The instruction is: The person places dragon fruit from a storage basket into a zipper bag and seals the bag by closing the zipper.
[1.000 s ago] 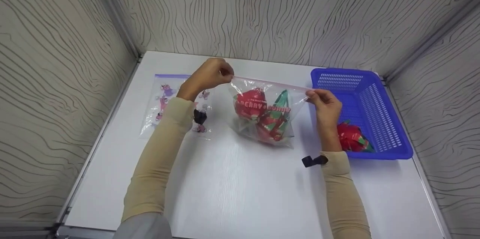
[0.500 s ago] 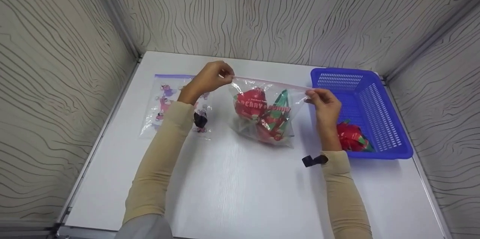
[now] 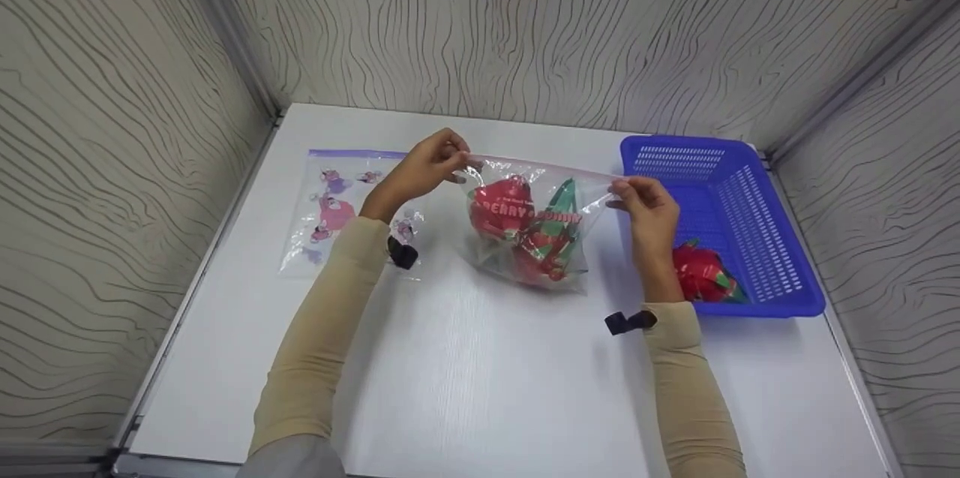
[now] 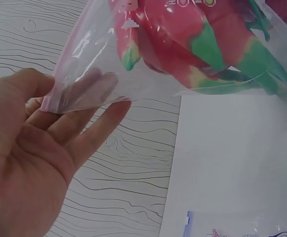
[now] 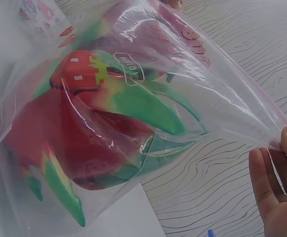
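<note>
A clear zip bag (image 3: 480,257) with a pink top edge and red lettering hangs between my hands. Inside it are two red dragon fruits (image 3: 501,211) with green tips; both also show in the right wrist view, one dragon fruit (image 5: 84,143) nearer the camera. My left hand (image 3: 427,166) pinches the bag's top left corner. In the left wrist view, that hand (image 4: 40,133) has its thumb on the pink zip and other fingers behind the film. At the top right corner my right hand (image 3: 651,219) pinches the bag between thumb and fingers.
A blue basket (image 3: 806,268) stands at the right of the white table (image 3: 465,388), with one dragon fruit (image 3: 705,273) in it. Left of my hands lies a flat printed zip bag (image 3: 300,238) with a purple top edge, partly under my left arm. Patterned panels (image 3: 525,28) enclose the table.
My left hand has lowered slightly at the corner, its wrist dropping and its fingers spreading more behind the film. The right hand and the bag have hardly moved.
</note>
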`<action>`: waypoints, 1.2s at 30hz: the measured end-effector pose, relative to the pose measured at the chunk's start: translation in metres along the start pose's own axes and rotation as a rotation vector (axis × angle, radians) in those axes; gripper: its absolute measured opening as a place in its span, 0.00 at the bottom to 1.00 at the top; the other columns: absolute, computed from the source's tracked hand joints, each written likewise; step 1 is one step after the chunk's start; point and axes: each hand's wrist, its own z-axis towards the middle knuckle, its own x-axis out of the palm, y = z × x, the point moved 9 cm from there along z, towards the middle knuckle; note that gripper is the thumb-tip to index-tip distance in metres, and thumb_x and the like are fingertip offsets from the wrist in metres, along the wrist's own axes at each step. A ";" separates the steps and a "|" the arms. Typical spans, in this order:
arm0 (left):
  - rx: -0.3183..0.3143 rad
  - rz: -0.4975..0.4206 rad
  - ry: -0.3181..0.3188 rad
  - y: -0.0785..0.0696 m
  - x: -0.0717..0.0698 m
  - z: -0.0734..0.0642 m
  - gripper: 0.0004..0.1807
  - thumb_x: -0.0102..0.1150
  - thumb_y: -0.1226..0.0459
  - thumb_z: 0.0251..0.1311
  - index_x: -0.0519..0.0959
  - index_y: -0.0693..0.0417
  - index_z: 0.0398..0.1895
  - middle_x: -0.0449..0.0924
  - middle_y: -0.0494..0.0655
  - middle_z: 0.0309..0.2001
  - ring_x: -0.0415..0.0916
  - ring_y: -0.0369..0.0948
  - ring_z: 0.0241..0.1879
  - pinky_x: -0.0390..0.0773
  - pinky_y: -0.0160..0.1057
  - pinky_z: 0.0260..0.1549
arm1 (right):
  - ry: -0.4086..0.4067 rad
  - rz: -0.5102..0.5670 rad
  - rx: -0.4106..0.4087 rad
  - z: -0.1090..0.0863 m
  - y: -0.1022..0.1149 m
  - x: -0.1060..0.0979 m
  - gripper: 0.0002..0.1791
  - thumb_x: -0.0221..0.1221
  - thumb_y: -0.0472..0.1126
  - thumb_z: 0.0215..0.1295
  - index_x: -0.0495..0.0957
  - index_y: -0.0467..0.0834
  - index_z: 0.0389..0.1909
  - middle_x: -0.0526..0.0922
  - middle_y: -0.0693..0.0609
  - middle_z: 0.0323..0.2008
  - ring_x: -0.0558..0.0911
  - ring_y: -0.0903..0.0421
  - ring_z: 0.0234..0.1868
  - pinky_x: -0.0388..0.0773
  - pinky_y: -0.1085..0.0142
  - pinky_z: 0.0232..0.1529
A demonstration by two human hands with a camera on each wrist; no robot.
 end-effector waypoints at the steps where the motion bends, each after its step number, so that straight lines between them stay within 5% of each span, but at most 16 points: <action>1: 0.005 -0.017 -0.003 0.000 0.001 0.000 0.09 0.52 0.64 0.82 0.72 0.61 0.56 0.85 0.63 0.53 0.83 0.61 0.60 0.89 0.46 0.53 | 0.010 0.005 0.005 0.000 -0.001 0.001 0.09 0.64 0.31 0.73 0.81 0.28 0.47 0.89 0.52 0.37 0.88 0.57 0.40 0.90 0.62 0.43; 9: 0.021 -0.051 -0.037 0.004 0.006 -0.002 0.10 0.51 0.63 0.83 0.72 0.60 0.56 0.80 0.71 0.56 0.82 0.59 0.61 0.88 0.45 0.55 | 0.115 0.013 0.141 -0.008 -0.015 0.013 0.12 0.58 0.30 0.77 0.70 0.42 0.55 0.83 0.51 0.55 0.88 0.56 0.54 0.84 0.69 0.57; 18: 0.062 -0.114 -0.057 0.008 0.012 -0.007 0.10 0.49 0.62 0.84 0.72 0.58 0.58 0.85 0.58 0.55 0.85 0.53 0.61 0.87 0.49 0.58 | 0.209 0.024 0.214 -0.015 -0.028 0.026 0.34 0.60 0.24 0.72 0.57 0.45 0.71 0.72 0.36 0.71 0.84 0.47 0.61 0.83 0.69 0.58; 27: 0.006 -0.191 -0.121 0.026 0.020 -0.015 0.19 0.57 0.57 0.80 0.71 0.51 0.67 0.82 0.51 0.59 0.82 0.51 0.64 0.84 0.47 0.63 | 0.238 -0.026 0.255 -0.017 -0.037 0.026 0.39 0.59 0.24 0.72 0.54 0.41 0.78 0.68 0.37 0.76 0.75 0.38 0.67 0.82 0.70 0.57; 31: -0.038 -0.221 -0.136 0.034 0.025 -0.018 0.25 0.65 0.61 0.74 0.72 0.45 0.71 0.82 0.48 0.63 0.80 0.46 0.66 0.80 0.51 0.69 | 0.284 -0.018 0.314 -0.022 -0.042 0.027 0.42 0.56 0.25 0.73 0.49 0.49 0.80 0.66 0.33 0.76 0.82 0.47 0.63 0.83 0.68 0.56; 36: -0.022 -0.277 -0.094 0.037 0.032 -0.019 0.34 0.70 0.65 0.67 0.69 0.45 0.75 0.78 0.49 0.70 0.73 0.47 0.74 0.76 0.55 0.71 | 0.342 0.039 0.330 -0.026 -0.045 0.031 0.48 0.57 0.23 0.70 0.44 0.55 0.80 0.67 0.33 0.75 0.86 0.54 0.56 0.85 0.65 0.52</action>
